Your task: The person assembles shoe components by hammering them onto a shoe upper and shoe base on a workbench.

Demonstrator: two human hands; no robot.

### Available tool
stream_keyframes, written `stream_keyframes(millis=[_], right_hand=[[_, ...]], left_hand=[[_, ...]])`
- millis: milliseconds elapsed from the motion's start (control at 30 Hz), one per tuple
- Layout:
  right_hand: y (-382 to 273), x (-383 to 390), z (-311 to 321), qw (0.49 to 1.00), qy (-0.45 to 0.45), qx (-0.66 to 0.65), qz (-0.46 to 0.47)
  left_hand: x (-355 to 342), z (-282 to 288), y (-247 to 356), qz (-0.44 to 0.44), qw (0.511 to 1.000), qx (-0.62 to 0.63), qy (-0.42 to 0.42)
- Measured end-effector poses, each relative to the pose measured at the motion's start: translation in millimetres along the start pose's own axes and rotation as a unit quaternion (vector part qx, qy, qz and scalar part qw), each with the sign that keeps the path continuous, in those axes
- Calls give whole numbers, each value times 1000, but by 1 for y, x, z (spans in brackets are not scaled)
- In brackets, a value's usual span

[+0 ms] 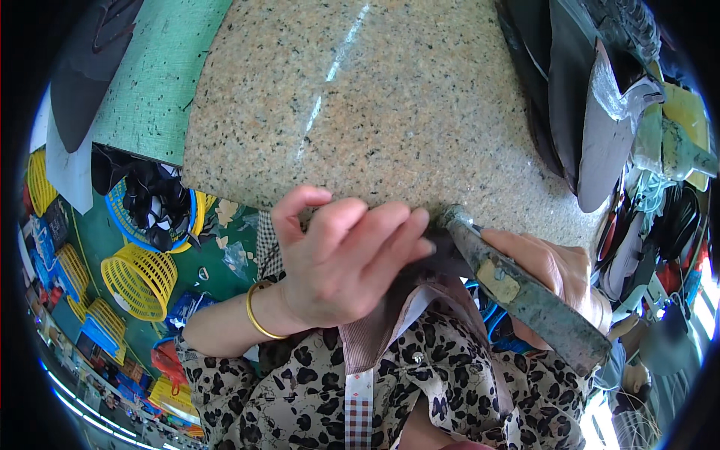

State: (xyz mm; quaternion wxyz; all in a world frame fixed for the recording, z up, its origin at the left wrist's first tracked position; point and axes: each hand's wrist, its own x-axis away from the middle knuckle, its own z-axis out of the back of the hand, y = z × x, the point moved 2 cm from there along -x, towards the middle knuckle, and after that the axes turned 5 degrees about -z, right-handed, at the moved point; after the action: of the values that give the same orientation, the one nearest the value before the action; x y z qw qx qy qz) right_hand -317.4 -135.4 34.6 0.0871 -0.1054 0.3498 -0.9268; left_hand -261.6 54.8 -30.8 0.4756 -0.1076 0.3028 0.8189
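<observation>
At the near edge of a speckled stone slab (337, 127), my left hand (337, 255) has its fingers curled inward, with a gold bangle on the wrist. Just beside its fingertips a dark piece of material (448, 259) shows in part; whether the fingers pinch it is hidden. My right hand (555, 266) is closed round a hammer (529, 304) whose long, worn grey metal head partly covers the hand. The tan end of the handle shows in the middle of the head. The head's narrow, rounded end is by the slab's edge, near my left fingertips.
Dark, flat shaped pieces (559, 105) are stacked on the slab's right side. A green board (161, 82) adjoins it on the left. Yellow baskets (140, 281) and a basket of dark pieces (150, 210) stand lower left. Another person (637, 375) is at lower right.
</observation>
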Motion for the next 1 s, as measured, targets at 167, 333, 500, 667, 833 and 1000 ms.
stream_keyframes(millis=[167, 333, 500, 667, 833, 1000], right_hand=[[0, 2, 1, 1000, -8, -5, -24], [3, 0, 5, 999, -34, -20, -8], [0, -5, 2, 1000, -17, -12, -14], [-3, -7, 3, 998, -46, -43, -27], [0, -6, 1, 1000, -6, -10, -27], [-8, -1, 1, 997, -76, -15, -9]], left_hand=[[11, -2, 0, 14, 996, 87, -3], [7, 5, 8, -16, 998, 35, -40], [0, 10, 15, 2, 997, 6, -71], [0, 8, 11, -24, 997, 18, -69], [20, 5, 0, -31, 990, 114, -73], [8, 8, 4, -54, 989, 127, -54]])
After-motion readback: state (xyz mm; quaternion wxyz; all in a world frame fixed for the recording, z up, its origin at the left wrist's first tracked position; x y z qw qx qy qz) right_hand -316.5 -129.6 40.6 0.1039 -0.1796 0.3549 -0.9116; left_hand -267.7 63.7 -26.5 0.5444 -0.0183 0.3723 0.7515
